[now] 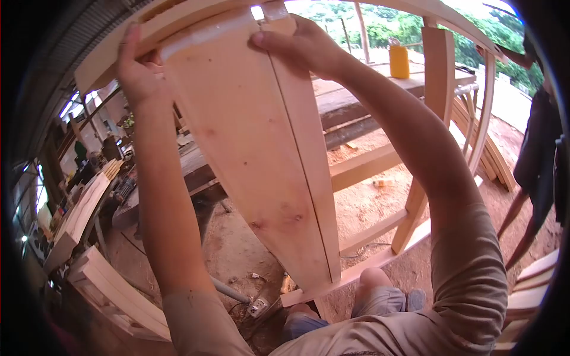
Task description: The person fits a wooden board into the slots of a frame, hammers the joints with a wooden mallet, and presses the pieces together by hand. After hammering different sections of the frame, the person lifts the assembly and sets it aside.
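Observation:
A wide, tapering wooden panel (pixel 237 130) stands in front of me, its narrow end down by my knees. Beside its right edge runs a narrow wooden strip (pixel 306 172), with a thin dark gap between them. Up at the panel's top left corner, my left hand (pixel 142 74) is closed around the edge, its thumb reaching up toward the curved top rail (pixel 119 50). My right hand (pixel 306 47) grips the top of the strip and panel, thumb on the near face; its other fingers are mostly hidden behind. A whitish band (pixel 208 31) covers the panel's top edge.
A wooden frame with crosspieces (pixel 371 166) extends to the right, above a floor strewn with sawdust. Behind is a workbench (pixel 350 107) bearing a yellow container (pixel 399 62). Another person (pixel 534 130) stands at far right. Boards (pixel 89 207) and a power socket (pixel 258 306) lie left and below.

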### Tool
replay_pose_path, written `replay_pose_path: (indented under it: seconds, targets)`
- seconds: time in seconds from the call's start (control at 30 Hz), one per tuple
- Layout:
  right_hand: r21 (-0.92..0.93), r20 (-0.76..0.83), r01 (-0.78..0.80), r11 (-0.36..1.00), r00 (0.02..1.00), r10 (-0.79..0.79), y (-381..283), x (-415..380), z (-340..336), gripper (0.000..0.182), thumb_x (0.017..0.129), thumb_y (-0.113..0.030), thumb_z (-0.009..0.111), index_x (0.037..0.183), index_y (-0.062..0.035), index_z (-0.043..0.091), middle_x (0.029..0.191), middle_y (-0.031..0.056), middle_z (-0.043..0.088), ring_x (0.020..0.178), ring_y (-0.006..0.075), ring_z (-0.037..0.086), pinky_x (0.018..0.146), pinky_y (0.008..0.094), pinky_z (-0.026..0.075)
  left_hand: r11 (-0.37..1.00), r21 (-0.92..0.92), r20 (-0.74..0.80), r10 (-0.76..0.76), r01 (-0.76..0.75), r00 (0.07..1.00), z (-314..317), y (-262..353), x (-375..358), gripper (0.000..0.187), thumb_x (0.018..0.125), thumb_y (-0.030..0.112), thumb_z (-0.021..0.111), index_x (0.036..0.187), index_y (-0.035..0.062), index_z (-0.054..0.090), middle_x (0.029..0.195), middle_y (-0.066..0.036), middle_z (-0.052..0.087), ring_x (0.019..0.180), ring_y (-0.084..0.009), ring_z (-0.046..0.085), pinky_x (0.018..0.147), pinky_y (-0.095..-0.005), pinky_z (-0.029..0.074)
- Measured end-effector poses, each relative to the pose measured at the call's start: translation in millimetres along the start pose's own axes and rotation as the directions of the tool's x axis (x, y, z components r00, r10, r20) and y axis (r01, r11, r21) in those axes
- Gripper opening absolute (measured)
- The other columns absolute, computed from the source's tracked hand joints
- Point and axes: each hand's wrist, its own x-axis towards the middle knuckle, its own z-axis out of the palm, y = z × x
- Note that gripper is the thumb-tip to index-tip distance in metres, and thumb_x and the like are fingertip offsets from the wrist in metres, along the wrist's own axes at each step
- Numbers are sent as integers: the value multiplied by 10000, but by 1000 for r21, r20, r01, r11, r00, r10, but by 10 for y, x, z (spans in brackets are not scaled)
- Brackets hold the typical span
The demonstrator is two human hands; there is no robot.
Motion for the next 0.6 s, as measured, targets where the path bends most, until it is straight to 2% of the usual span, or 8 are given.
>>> replay_pose_path:
  seconds: [0.07, 0.1, 0.17, 0.37, 0.47, 0.53, 0.57, 0.6]
  targets:
    - [216, 109, -178, 960, 982, 158, 11, 30, -42, 450, 857, -268, 698, 1174, 30, 581, 1084, 120, 651, 969, 196, 647, 867, 329, 527, 1000, 10, -14, -20, 20, 1000, 18, -7, -31, 342, 770, 193, 748, 1018, 7, 603, 938, -74, 637, 887, -170, 625, 762, -258, 499]
    - [203, 101, -186, 961, 981, 168, 28, 53, -85, 450, 857, -268, 698, 1174, 30, 581, 1084, 120, 651, 969, 196, 647, 867, 329, 527, 1000, 29, -22, -10, 10, 1000, 46, 26, -45, 331, 774, 191, 744, 1016, 10, 608, 919, -70, 638, 870, -161, 627, 742, -245, 488]
    - [385, 269, -193, 902, 959, 90, 71, 72, -140, 448, 841, -204, 697, 1204, 21, 559, 1105, 128, 641, 983, 218, 650, 890, 361, 534, 1000, 8, -8, -23, 23, 1000, 79, 37, -79, 329, 782, 183, 739, 1018, -2, 605, 951, -76, 631, 890, -160, 623, 766, -238, 486]
    - [424, 220, -160, 891, 973, 69, 136, 90, -106, 438, 826, -153, 688, 1213, 3, 553, 1096, 134, 643, 981, 239, 656, 887, 383, 543, 998, -49, 62, -31, 34, 998, -102, 36, -69, 433, 822, 175, 714, 1152, -32, 522, 1121, -96, 577, 1020, -189, 581, 881, -318, 490]
    - [442, 209, -139, 886, 977, 49, 161, 94, -90, 444, 812, -130, 686, 1209, 17, 552, 1087, 145, 647, 956, 248, 666, 869, 389, 553, 987, -24, 213, -151, 160, 965, -329, -27, 40, 491, 833, 197, 725, 1213, 0, 487, 1154, -92, 559, 1066, -201, 556, 931, -373, 483]
    - [433, 190, -135, 891, 980, 56, 102, 66, -73, 450, 802, -120, 687, 1205, 28, 551, 1086, 153, 647, 946, 250, 670, 861, 390, 557, 975, 185, 206, -161, 123, 965, -246, -2, -69, 630, 939, 519, 503, 1328, 30, 424, 1319, -150, 495, 1224, -284, 477, 1048, -408, 380]
    - [421, 172, -141, 896, 982, 74, 73, 54, -62, 455, 792, -109, 689, 1201, 38, 551, 1085, 161, 648, 937, 252, 673, 852, 392, 561, 974, 196, 208, -153, 112, 966, -186, 22, -173, 630, 939, 519, 503, 1328, 30, 424, 1319, -150, 495, 1224, -284, 477, 1048, -408, 380]
    - [432, 178, -134, 892, 982, 62, 55, 57, -61, 455, 792, -109, 689, 1201, 38, 551, 1085, 161, 648, 937, 252, 673, 852, 392, 561, 935, 229, 91, -297, 270, 951, -29, 81, -370, 694, 934, 583, 437, 1346, 26, 410, 1340, -162, 486, 1239, -285, 474, 1038, -409, 394]
